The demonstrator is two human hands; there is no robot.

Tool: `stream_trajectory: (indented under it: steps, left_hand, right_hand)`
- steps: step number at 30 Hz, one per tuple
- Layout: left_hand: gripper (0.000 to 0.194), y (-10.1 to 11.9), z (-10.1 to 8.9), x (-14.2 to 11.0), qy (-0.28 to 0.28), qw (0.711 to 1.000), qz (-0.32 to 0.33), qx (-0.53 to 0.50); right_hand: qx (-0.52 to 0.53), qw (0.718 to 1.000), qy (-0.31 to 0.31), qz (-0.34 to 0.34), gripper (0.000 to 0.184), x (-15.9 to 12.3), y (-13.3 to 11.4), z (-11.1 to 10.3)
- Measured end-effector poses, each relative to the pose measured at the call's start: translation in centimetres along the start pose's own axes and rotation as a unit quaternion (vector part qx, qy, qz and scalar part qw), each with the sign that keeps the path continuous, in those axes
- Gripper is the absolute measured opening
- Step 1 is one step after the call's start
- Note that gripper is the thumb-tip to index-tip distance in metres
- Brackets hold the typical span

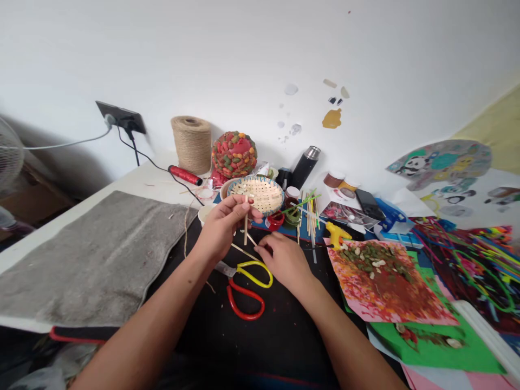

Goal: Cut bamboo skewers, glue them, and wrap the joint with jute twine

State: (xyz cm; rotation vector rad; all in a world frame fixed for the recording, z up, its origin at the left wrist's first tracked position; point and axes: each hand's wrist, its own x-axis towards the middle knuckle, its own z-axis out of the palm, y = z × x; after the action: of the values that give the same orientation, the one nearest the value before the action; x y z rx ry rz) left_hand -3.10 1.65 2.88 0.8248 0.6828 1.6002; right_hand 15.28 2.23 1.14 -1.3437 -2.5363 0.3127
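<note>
My left hand is raised over the black mat, pinching a pale wooden stick that points downward. Close to its lower end, my right hand has its fingers closed on a second thin stick; where the two sticks meet is too small to make out. Another stick lies beneath. Below my hands rest scissors with one yellow and one red handle. Just behind my left hand is a woven basket with a blue-stitched rim.
At the back stand a twine spool, a pebble-covered ball and a black flask. A yellow glue gun lies right, beside painted pink paper. A grey cloth covers the left. Loose sticks lie behind my right hand.
</note>
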Motion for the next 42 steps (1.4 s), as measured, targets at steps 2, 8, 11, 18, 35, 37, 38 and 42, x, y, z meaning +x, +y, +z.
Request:
stream_trajectory:
  steps: [2,8,11,18,35,37,38,42]
  left_hand:
    - [0.030,-0.1,-0.1,0.0,0.004,1.000,0.005,0.005]
    - [0.035,-0.1,-0.1,0.2,0.007,0.999,0.000,0.031]
    - [0.036,-0.1,-0.1,0.2,0.006,0.999,-0.002,0.034]
    - [0.034,-0.1,-0.2,0.2,0.015,1.000,-0.007,0.018]
    - [0.033,0.3,0.0,0.4,0.079,0.995,0.041,-0.055]
    - [0.034,-0.2,0.1,0.4,0.073,0.996,0.027,-0.036]
    - [0.034,-0.4,0.1,0.4,0.067,0.997,0.020,-0.029]
    - [0.034,-1.0,0.2,0.4,0.039,0.999,0.008,-0.014]
  right_hand:
    - [-0.033,0.999,-0.025,0.014,0.014,-0.5,0.3,0.0]
    - [-0.058,0.994,-0.074,0.061,0.010,-0.7,0.4,0.5]
    - [-0.047,0.994,-0.073,0.060,0.010,-0.6,0.4,0.7]
    - [-0.014,0.998,-0.044,0.045,0.011,-0.8,0.6,1.0]
    - [0.512,0.851,0.077,0.090,0.022,-1.3,0.1,-0.6]
    - [0.544,0.830,0.076,0.094,0.023,-0.8,-0.3,-1.0]
    - [0.554,0.824,0.073,0.092,0.023,-0.5,-0.5,-1.2]
    - [0.563,0.820,0.075,0.071,0.023,0.7,-1.2,-1.1]
